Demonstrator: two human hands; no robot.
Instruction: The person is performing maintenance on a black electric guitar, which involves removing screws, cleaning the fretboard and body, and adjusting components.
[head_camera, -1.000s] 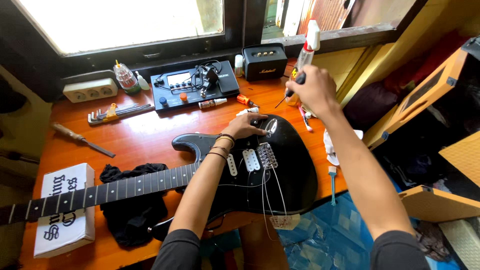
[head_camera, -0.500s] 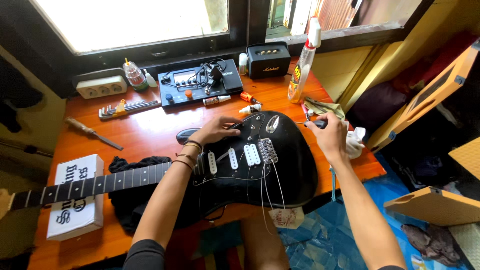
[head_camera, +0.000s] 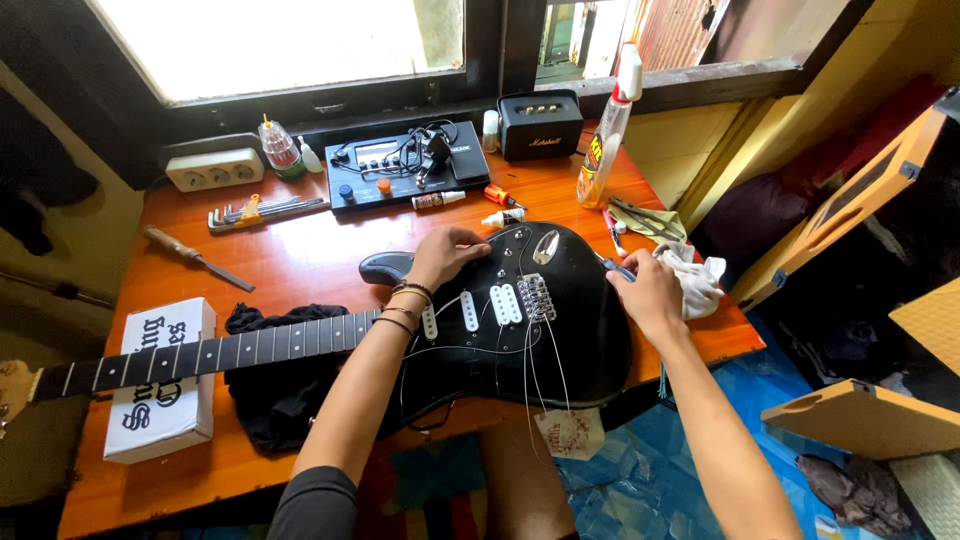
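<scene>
Black electric guitar (head_camera: 520, 330) lies flat on the orange wooden table (head_camera: 300, 255), neck over a black cloth (head_camera: 275, 400). Left hand (head_camera: 445, 255) rests curled on its upper body; right hand (head_camera: 648, 295) grips a small blue-handled tool (head_camera: 617, 267) at the edge.

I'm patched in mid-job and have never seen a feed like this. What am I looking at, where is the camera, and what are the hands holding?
There is no machine here: these are a person's two bare hands, filmed by a camera on their head looking down. A black guitar lies on an orange table, its neck resting on a white box and a dark cloth. The left hand rests on the guitar's upper edge. The right hand is at the guitar's right edge and grips a small tool, too hidden to identify. Loose strings hang from the bridge. Behind are a pedal unit, small speaker, spray bottle and hex keys.
</scene>
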